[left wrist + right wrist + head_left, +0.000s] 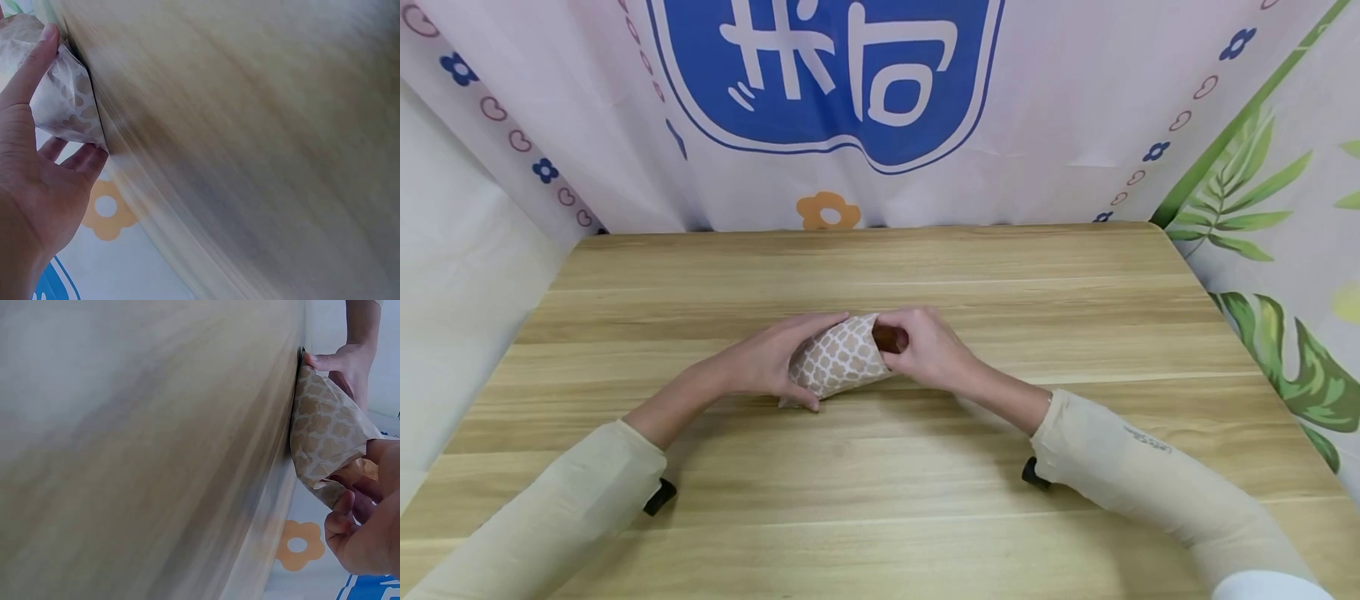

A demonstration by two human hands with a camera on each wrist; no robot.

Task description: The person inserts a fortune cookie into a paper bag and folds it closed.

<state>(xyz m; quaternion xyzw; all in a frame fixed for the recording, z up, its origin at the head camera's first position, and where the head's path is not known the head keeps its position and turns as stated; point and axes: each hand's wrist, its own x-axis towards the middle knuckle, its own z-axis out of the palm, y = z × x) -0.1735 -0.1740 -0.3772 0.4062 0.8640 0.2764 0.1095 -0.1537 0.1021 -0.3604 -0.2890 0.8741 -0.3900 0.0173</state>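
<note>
A paper bag point(842, 357) with a tan and white lattice pattern lies on its side, bulging, its mouth facing right. My left hand point(775, 357) holds the closed end, thumb on the near side and fingers around the far side. At the mouth, my right hand point(928, 348) grips the rim, with some fingers reaching into the opening. Something brown point(367, 467) shows inside the bag between those fingers; I cannot tell what it is. In the left wrist view, the crumpled bag end point(72, 100) sits between thumb and fingertips, close over the table.
The wood-grain table point(880, 500) spreads around both hands. Behind it hangs a white printed cloth point(1037, 167) with a blue sign and an orange flower. A leaf-patterned cloth point(1285, 275) borders the right side. Pale sleeves point(1127, 467) cover both forearms.
</note>
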